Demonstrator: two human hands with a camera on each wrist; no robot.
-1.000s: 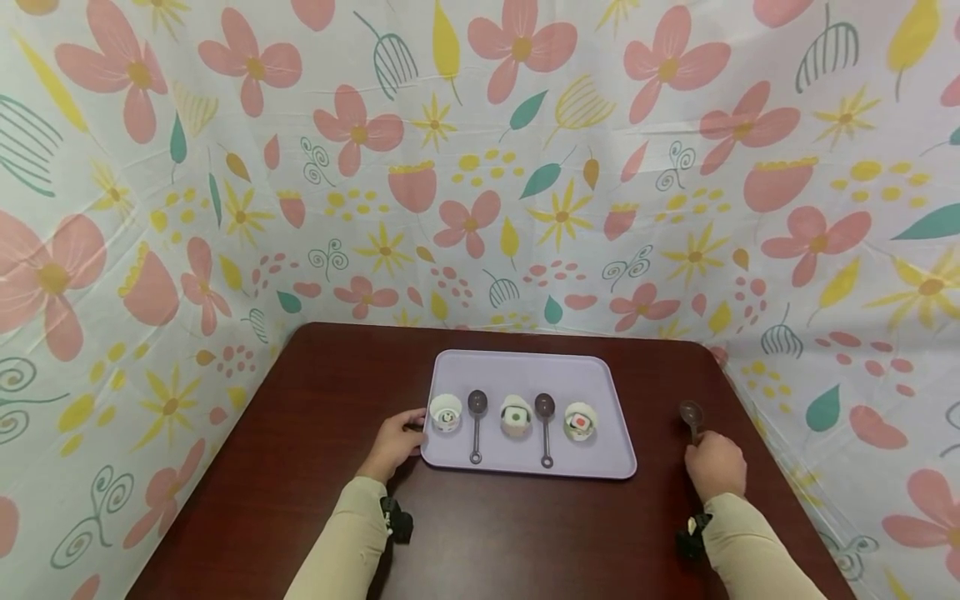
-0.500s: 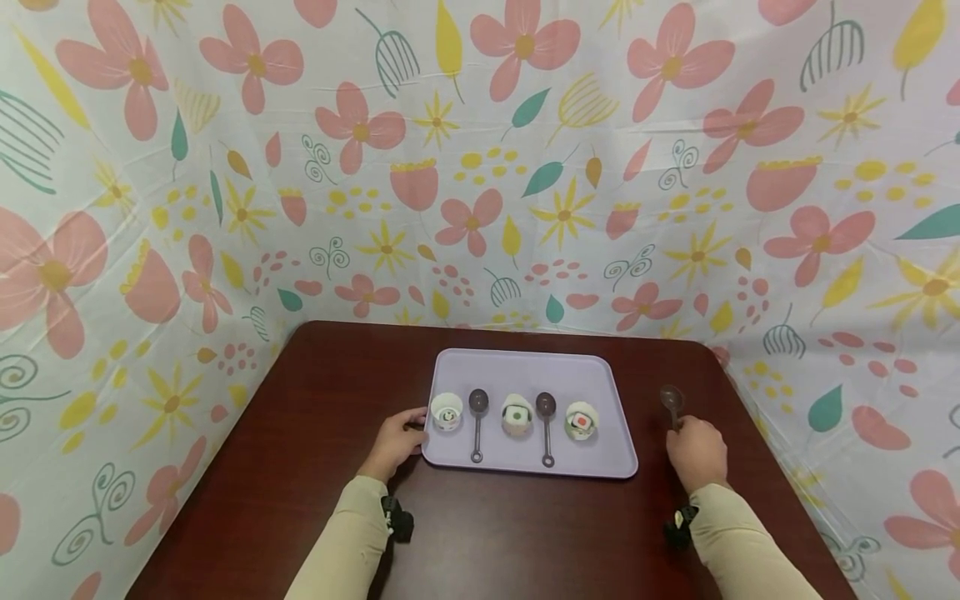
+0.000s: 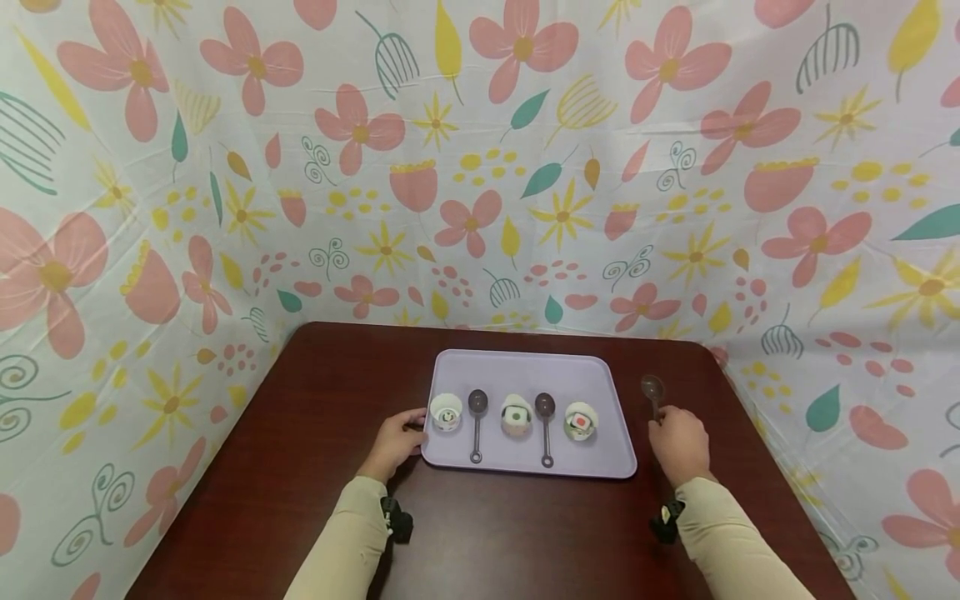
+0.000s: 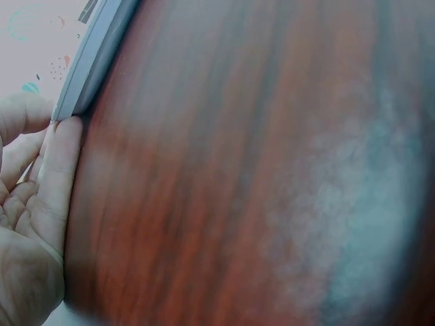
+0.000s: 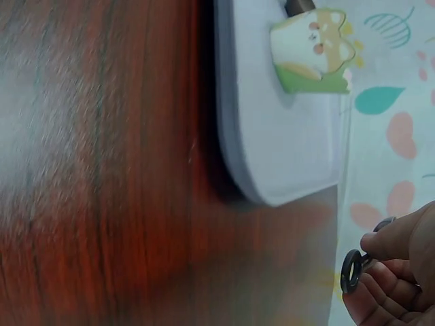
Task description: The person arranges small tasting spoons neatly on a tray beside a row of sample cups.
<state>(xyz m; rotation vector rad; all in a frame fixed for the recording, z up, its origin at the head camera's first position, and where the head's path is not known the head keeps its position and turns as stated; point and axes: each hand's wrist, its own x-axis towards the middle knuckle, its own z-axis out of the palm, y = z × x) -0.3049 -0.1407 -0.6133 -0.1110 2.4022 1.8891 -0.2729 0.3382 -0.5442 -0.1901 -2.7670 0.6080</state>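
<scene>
A lilac tray (image 3: pixel 525 367) lies on the table. My left hand (image 3: pixel 393 446) holds its left edge near the front corner; in the left wrist view the thumb and fingers (image 4: pixel 61 163) meet the tray's rim. My right hand (image 3: pixel 681 446) grips a brown spoon (image 3: pixel 653 387) by its handle, just right of the tray. The handle's ring end (image 5: pixel 351 272) pokes out of the fingers in the right wrist view. On the tray stand a white cup (image 3: pixel 446 412), a second cup (image 3: pixel 516 417) and a third cup (image 3: pixel 581 422), with two dark spoons (image 3: pixel 477 403) (image 3: pixel 545 407) between them.
The dark red-brown table (image 3: pixel 480 533) reaches out on all sides of the tray. A floral curtain (image 3: pixel 465 167) hangs behind it and along both sides. In the right wrist view the nearest cup (image 5: pixel 309 54) shows a printed animal face.
My right hand has moved left with the spoon, from near the table's right edge toward the tray. The left hand and the tray have stayed where they were.
</scene>
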